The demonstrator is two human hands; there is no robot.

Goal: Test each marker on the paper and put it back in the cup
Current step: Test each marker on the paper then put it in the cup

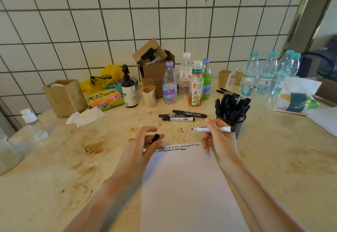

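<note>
A white sheet of paper (184, 186) lies in front of me, with two short rows of black squiggles along its far edge. My right hand (218, 137) holds an uncapped white-barrelled marker (221, 129) level above the paper's far right corner, tip pointing left. My left hand (144, 145) pinches the black marker cap (156, 138) over the paper's far left corner. A black mesh cup (237, 124) full of black markers stands just right of my right hand. Three capped markers (180, 116) lie on the counter beyond the paper.
The stained counter (73, 167) holds drink bottles (195, 83), paper cups (224, 78), a cardboard box (155, 67), a pump bottle (128, 89), a wooden box (63, 96), tissues (85, 116), water bottles (266, 72) and a tissue pack (295, 98) at the right, against a tiled wall.
</note>
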